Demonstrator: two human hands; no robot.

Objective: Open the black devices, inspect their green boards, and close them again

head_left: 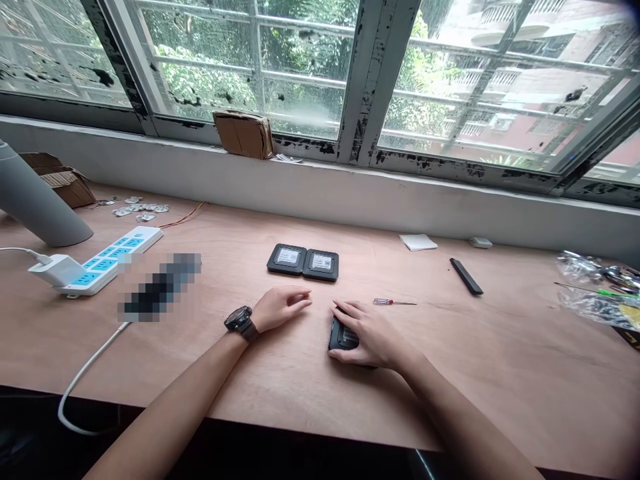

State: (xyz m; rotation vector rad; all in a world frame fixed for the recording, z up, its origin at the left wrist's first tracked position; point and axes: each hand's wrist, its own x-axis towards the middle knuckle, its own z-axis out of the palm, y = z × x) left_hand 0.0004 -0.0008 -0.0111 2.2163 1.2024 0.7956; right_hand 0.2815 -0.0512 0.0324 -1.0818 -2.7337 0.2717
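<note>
right hand (373,333) clamped over black device (341,337) | device's long axis runs away from body | left hand (280,308) empty, loosely curled on table (480,380), just left of device, apart from it

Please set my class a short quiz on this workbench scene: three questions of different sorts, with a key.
1. Which wrist wears the wristwatch, left or right?
2. True or false: the left hand is holding the red-handled screwdriver.
3. What lies under the right hand?

Key:
1. Left.
2. False: the red-handled screwdriver lies on the plywood table.
3. A black device.
</note>
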